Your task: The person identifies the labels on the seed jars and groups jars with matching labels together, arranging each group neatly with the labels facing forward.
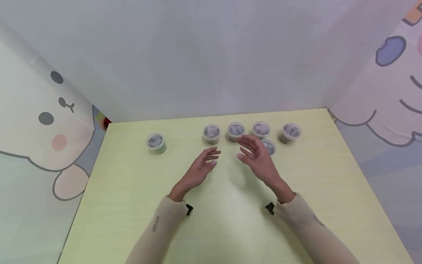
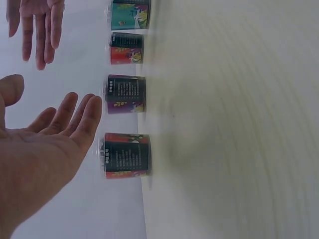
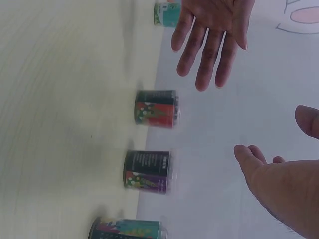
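My left hand (image 1: pixel 197 170) hovers above the table with its fingers loosely extended and nothing in them. Opposite it, my right hand (image 1: pixel 260 161) is raised in the same way, also holding nothing. Nearest the left fingertips stands a small tub (image 1: pixel 211 134) with a clear lid; a second tub (image 1: pixel 235 130) is just beyond the right fingertips. Behind the right hand are another tub (image 1: pixel 261 129) and a partly hidden tub (image 1: pixel 269 147). Coloured labels show from the side: a red tub (image 2: pixel 126 49), a purple tub (image 2: pixel 125 94) and a teal tub (image 3: pixel 130 229).
One tub (image 1: pixel 156 143) stands apart on the left, and another tub (image 1: pixel 290 132) ends the row on the right. The pale yellow table (image 1: pixel 217 227) meets a plain light wall (image 1: pixel 211 62) at its back edge. Cartoon-printed sheets flank both sides.
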A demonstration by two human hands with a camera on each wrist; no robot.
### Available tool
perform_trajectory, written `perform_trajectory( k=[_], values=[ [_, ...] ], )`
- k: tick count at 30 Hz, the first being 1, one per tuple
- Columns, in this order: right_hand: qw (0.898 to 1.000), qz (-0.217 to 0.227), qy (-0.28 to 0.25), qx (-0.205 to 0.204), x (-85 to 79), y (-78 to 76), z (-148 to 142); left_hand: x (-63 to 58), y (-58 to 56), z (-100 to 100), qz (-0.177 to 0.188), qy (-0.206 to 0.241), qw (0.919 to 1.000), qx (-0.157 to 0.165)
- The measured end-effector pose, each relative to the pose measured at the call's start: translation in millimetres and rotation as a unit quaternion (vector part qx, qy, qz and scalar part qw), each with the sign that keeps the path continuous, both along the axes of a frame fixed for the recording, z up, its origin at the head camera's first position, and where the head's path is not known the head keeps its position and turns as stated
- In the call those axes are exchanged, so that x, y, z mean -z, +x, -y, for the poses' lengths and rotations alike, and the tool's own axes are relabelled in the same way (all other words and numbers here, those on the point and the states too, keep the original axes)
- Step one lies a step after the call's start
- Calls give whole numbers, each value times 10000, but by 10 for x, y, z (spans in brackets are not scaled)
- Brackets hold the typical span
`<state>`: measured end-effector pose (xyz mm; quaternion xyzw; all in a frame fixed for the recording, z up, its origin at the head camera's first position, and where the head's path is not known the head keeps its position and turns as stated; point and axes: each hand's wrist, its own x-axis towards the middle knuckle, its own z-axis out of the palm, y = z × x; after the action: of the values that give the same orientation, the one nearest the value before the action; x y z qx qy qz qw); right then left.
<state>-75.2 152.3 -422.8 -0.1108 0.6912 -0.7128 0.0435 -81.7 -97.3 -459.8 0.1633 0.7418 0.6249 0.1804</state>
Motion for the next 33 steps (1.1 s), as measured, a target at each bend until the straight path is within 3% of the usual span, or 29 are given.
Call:
perform_trajectory(
  k=[5, 14, 33],
  values=[
    [9998, -21, 67, 166, 30, 35, -147, 22, -27, -97, -50, 9, 9999, 94],
    [9964, -365, -302, 700, 153, 103, -386, 60, -49, -287, 14, 6, 9995, 323],
    [9869, -384, 41, 1568, 278, 181, -711, 107, -114, -612, 141, -51, 9985, 524]
  ],
)
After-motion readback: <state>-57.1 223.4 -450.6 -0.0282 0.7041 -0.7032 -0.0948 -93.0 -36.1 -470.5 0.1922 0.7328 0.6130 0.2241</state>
